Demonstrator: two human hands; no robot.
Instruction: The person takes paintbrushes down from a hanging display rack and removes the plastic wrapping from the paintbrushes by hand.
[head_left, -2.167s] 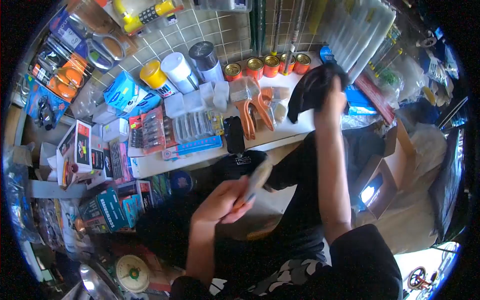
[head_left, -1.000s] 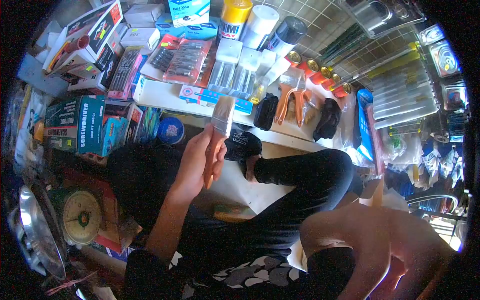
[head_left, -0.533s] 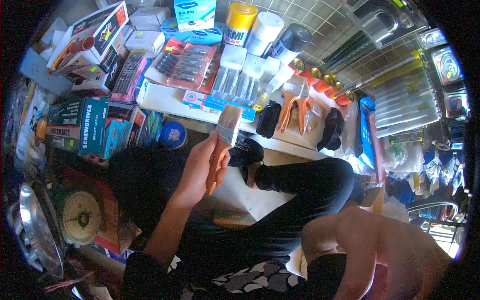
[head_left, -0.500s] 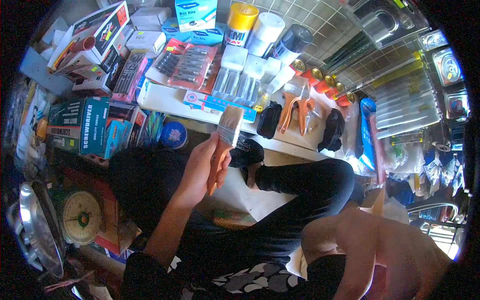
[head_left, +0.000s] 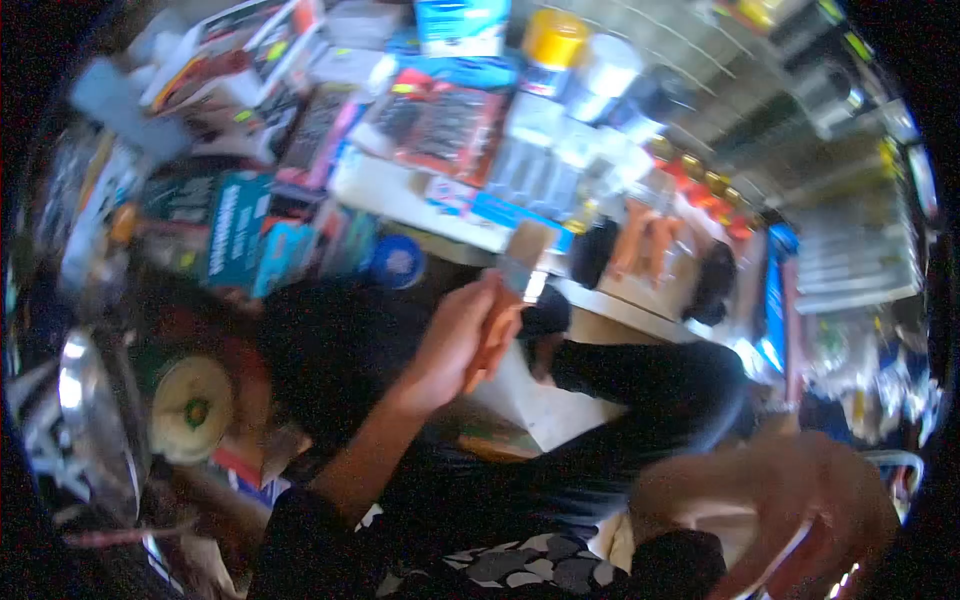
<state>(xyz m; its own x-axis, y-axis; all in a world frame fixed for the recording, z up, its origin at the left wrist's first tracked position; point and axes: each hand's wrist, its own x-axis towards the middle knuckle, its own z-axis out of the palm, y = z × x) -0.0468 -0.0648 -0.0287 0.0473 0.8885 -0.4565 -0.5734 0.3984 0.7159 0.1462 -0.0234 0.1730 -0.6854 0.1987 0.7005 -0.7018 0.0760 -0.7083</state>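
Note:
My left hand (head_left: 452, 335) is closed around the wooden handle of a paintbrush (head_left: 520, 272), whose metal ferrule and pale bristles point up and away from me. At the lower right, my right hand (head_left: 800, 505) is smeared by motion, its fingers curled downward. A shiny strip shows under those fingers, but what they hold is too blurred to name. Beyond the paintbrush, more orange-handled paintbrushes (head_left: 655, 240) in clear wrapping lie on the white shelf (head_left: 385, 200).
Spray cans (head_left: 555, 45), red-and-gold tins (head_left: 715, 195) and packs of bits (head_left: 445, 130) crowd the back. Left are a screwdriver box (head_left: 238, 225), a dial scale (head_left: 192, 410) and a metal pan (head_left: 100, 420). My bent leg (head_left: 650, 395) crosses the middle. Packaged goods (head_left: 860, 220) hang at right.
The whole view has shifted and blurred, so the goods sit farther right in it. My left hand keeps its hold on the paintbrush. My right hand has turned, and its fingers curl lower.

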